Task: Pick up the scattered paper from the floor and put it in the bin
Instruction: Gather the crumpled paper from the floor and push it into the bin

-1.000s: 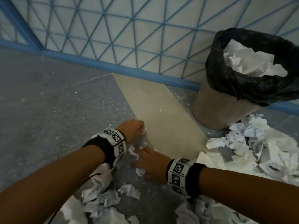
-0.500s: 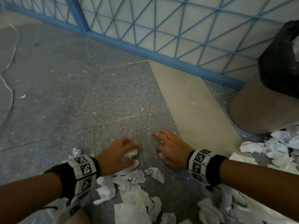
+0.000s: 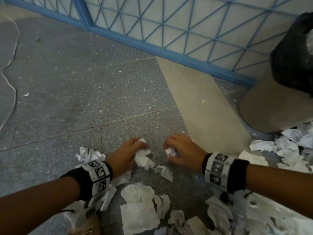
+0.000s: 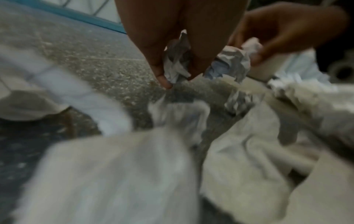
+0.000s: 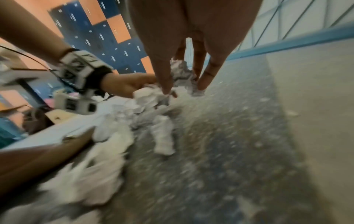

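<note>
My left hand [image 3: 128, 153] is low over the speckled floor and grips a crumpled white paper wad [image 3: 143, 156]; the left wrist view shows the paper wad [image 4: 177, 63] pinched between its fingers. My right hand [image 3: 179, 150] is a hand's width to the right, fingers curled round a small crumpled paper ball [image 3: 170, 150], which the right wrist view shows as a paper ball [image 5: 182, 71] between thumb and fingers. The beige bin [image 3: 271, 106] with a black liner [image 3: 294, 53] stands at the right edge, partly cut off.
Several crumpled and flat paper pieces lie near me [image 3: 140, 211] and in a heap by the bin's base [image 3: 288, 146]. A small loose wad [image 3: 163, 171] lies between my wrists. A blue lattice fence [image 3: 169, 28] runs along the back. A tan floor strip [image 3: 199, 106] leads toward the bin.
My head has turned left, so the bin slid to the right edge. Both hands drew apart, and each has closed round a piece of paper on the floor.
</note>
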